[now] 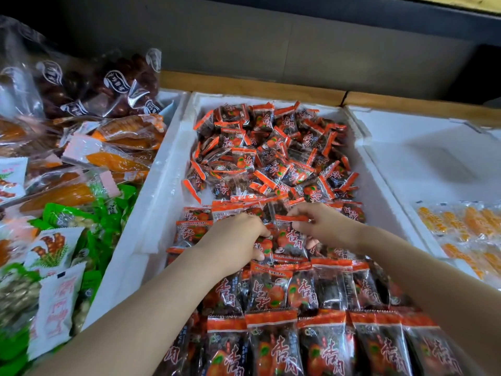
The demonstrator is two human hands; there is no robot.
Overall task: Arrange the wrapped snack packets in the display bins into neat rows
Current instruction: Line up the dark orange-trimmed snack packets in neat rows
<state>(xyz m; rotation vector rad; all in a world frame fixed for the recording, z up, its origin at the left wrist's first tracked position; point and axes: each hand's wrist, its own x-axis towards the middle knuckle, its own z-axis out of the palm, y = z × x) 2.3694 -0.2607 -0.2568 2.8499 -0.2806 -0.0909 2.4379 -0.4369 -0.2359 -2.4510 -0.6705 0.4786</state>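
The packet (290, 240) I am working on sits in the middle of the white foam bin (162, 172), just behind the neat rows (311, 294) and in front of the loose pile (271, 158). It stands upright with its orange seal at the top and the red characters facing me. My right hand (325, 226) holds it. The fingers are curled over the top seal and the thumb is tucked in at its right side. My left hand (233, 240) is at its left edge, with the fingers bent down narrow and the thumb pinched in below. Its knuckles hide how much of the packet it grips.

Closer to me, the same dark packets with orange tops lie in straight rows, side by side and overlapping like tiles. The front row (325, 348) reaches the bottom edge of the view. A shorter line of them runs to the left of my left hand. Behind my hands, the pile fills the far half of the bin. Its packets are tilted every way and heaped on one another.

The right bin (406, 158) is white foam too. It holds clear packets of yellow pieces (466, 226) at its near right side. On my left lie green packets (108, 207), orange strips in clear wrap (113, 158), white packets (54, 302) and bags of dark red fruit (95, 85). A wooden ledge (257, 88) runs along behind the bins, under a grey wall.
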